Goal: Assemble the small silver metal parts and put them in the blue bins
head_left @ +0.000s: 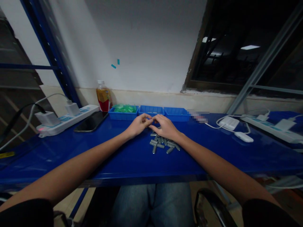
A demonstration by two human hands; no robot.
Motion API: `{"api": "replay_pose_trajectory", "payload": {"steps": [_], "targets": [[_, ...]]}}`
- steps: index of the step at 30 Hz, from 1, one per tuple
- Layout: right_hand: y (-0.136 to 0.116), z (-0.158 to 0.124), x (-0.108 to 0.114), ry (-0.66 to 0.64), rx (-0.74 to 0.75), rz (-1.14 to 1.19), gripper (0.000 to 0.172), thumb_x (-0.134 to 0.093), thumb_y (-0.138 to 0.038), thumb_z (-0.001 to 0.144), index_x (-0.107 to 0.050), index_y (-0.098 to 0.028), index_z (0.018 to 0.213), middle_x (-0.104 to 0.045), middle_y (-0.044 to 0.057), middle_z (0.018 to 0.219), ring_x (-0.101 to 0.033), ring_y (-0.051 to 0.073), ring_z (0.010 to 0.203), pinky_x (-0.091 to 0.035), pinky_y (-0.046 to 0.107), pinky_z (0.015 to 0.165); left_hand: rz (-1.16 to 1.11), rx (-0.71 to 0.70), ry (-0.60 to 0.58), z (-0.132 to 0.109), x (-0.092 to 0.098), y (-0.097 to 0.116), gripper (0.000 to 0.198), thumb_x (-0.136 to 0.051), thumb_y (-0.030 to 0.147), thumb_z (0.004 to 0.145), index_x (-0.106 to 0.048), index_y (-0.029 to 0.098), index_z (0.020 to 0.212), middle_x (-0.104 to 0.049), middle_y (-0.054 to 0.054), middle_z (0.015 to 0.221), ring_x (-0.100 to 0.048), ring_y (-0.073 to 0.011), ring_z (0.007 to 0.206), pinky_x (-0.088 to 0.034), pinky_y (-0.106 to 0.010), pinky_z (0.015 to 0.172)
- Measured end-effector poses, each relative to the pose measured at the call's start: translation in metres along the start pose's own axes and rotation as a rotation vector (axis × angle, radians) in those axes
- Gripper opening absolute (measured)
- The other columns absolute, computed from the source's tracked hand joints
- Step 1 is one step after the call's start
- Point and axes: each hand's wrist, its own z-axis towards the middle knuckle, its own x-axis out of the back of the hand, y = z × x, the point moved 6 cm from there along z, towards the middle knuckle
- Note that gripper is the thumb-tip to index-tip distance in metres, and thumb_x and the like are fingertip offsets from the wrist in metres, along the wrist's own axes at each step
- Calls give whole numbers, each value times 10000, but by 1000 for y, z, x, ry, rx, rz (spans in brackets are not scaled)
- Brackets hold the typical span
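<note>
On blue table (224,135), note left hand (139,126) and right hand (166,126), fingers (145,117) curled, hold indeterminable, with metal pieces (160,146) loose, completion unclear.

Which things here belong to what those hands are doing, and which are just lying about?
Likely in use:
left hand and right hand, close together
small metal pieces by them
perhaps the blue trays behind

Apparently just lying about:
dark phone
drink bottle
power strips

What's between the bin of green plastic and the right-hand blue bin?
The middle blue bin of the row; the head view shows it.
</note>
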Motion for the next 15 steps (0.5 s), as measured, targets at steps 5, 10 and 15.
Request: {"api": "replay_pose_trajectory", "payload": {"steps": [5, 10, 15], "targets": [[1, 1, -3, 15, -10, 142, 48, -543, -219, 840, -550, -173, 853, -541, 9, 754, -511, 143, 705, -393, 262, 661, -90, 55, 28, -3, -1, -1, 414, -676, 445, 727, -509, 145, 959, -544, 49, 605, -491, -84, 538, -362, -203, 537], [3, 0, -8, -19, -65, 154, 89, -514, -236, 868, -568, -177, 830, -571, 2, 728, -510, 128, 652, -374, 245, 618, -53, 49, -9, -2, -2, 0, 367, -582, 486, 800, -515, 147, 922, -578, 20, 635, -518, -97, 563, -407, -210, 556], [16, 6, 22, 138, -129, -22, 274, -389, -298, 937, -585, -187, 780, -626, 40, 778, -564, 163, 750, -394, 271, 701, 431, -134, -72, -3, 4, 10, 327, -368, 393, 923, -592, 155, 907, -620, -36, 751, -563, -150, 691, -455, -283, 695]]}}
